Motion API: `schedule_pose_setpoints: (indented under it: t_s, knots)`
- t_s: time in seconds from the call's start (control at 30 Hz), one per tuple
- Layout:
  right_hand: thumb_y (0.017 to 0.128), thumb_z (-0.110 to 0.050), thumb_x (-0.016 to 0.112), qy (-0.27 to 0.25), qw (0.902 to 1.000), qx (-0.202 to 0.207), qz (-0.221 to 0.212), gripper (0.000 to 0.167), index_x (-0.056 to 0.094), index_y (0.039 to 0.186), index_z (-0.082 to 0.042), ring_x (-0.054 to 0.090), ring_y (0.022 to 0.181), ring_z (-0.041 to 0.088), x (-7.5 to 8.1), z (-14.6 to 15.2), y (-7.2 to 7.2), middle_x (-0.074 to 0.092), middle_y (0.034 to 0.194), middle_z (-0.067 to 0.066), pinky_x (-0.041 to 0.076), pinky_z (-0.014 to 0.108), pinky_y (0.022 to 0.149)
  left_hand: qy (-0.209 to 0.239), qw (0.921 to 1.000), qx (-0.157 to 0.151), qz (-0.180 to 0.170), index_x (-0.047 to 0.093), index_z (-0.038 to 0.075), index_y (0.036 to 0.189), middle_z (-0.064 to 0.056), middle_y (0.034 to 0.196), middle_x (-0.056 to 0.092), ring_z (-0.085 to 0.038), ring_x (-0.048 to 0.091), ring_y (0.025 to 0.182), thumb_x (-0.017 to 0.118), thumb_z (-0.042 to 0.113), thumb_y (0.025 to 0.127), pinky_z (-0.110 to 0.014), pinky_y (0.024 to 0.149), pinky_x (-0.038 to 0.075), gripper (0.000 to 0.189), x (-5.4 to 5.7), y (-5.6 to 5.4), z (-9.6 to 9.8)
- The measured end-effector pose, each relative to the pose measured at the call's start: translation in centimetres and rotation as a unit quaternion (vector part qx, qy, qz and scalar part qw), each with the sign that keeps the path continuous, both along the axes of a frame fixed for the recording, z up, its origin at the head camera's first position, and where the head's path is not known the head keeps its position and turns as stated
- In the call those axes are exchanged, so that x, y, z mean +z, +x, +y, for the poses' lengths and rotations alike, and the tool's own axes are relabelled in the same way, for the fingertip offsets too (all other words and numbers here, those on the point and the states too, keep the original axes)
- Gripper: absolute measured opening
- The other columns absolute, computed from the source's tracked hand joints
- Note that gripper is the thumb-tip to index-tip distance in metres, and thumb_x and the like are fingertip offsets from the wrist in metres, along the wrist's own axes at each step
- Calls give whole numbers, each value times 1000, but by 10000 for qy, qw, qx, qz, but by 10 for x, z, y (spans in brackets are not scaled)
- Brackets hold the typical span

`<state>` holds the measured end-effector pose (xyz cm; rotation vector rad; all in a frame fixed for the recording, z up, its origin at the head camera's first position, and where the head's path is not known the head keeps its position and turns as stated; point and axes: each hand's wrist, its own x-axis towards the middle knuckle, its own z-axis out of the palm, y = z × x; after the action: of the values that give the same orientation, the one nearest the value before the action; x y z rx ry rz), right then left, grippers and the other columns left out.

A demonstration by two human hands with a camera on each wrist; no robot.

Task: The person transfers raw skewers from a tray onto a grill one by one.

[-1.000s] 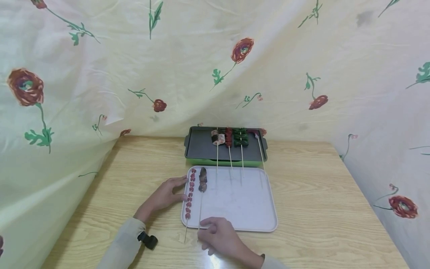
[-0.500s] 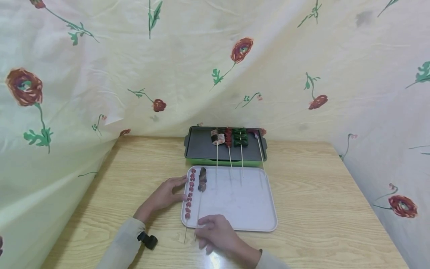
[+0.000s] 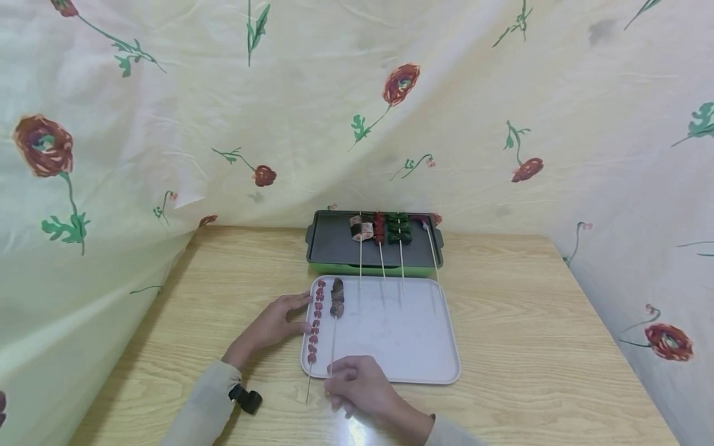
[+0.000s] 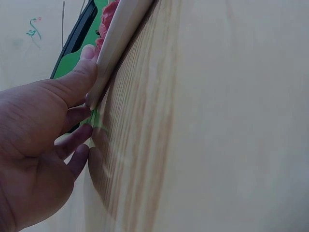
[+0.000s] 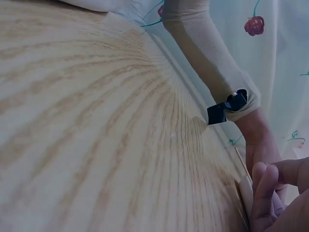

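My right hand (image 3: 362, 385) pinches the bare lower stick of a skewer of dark brown pieces (image 3: 337, 298). Those pieces lie at the left part of the white tray (image 3: 401, 337), and the stick runs toward the tray's front edge. In the right wrist view, thumb and fingertips of the right hand (image 5: 277, 193) meet. Along the tray's left rim lies a skewer of small red pieces (image 3: 316, 322), its stick jutting past the front edge. My left hand (image 3: 279, 319) touches that left rim, thumb and forefinger spread apart. In the left wrist view, the left thumb (image 4: 77, 79) rests at the rim.
Behind the tray stands a green grill with a dark plate (image 3: 334, 248). Several skewers lie on it, among them a red one (image 3: 379, 228) and a green one (image 3: 399, 228), their sticks reaching over the tray. A flowered cloth (image 3: 312, 111) hangs behind the wooden table (image 3: 519, 347).
My right hand has moved slightly left and up. The stick's lower end swung left, then back right, while the dark pieces barely shifted. The left hand has stayed at the tray's rim.
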<state>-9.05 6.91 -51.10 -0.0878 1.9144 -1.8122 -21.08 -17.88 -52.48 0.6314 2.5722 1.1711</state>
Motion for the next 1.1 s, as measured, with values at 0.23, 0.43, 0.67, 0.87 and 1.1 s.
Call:
schedule_pose_setpoints:
  t_s: [0.23, 0.43, 0.67, 0.87, 1.1]
  knots:
    - [87, -7, 76, 303, 9984, -54, 471, 29, 68, 112, 4, 61, 52, 11, 5, 7, -1, 75, 79, 9, 59, 31, 46, -15, 9999, 77, -68, 49, 14, 152, -1, 163, 38, -31, 36, 150, 78, 30, 90, -52, 124, 28, 70, -1, -1, 1]
    - [85, -6, 77, 403, 9970, -40, 656, 29, 69, 111, 6, 62, 55, 13, 11, 13, 2, 72, 75, 4, 57, 26, 46, -23, 10000, 39, -76, 49, 14, 152, -1, 163, 38, -31, 36, 150, 78, 31, 90, -52, 124, 28, 70, -2, -2, 1]
    - [87, -10, 76, 566, 9941, 96, 921, 30, 70, 112, 5, 64, 61, 17, 20, 18, 5, 72, 77, 2, 54, 22, 48, -42, 9998, 117, -158, 48, 15, 152, 1, 162, 38, -30, 36, 150, 78, 29, 91, -51, 124, 29, 70, -2, -1, 1]
    - [88, -8, 75, 581, 9895, 312, 1283, 32, 68, 115, 7, 68, 61, 28, 35, 21, 5, 76, 81, 5, 59, 28, 50, -5, 9998, 102, -152, 48, 13, 152, 0, 163, 38, -30, 35, 150, 78, 28, 91, -51, 124, 29, 69, -4, -2, 0]
    - [89, -8, 74, 545, 9874, 340, 1449, 34, 67, 118, 8, 72, 67, 38, 54, 24, -3, 77, 84, 7, 63, 46, 56, -11, 9998, 74, -201, 48, 14, 152, 1, 163, 37, -30, 34, 150, 78, 30, 91, -51, 124, 28, 70, -3, -2, 1]
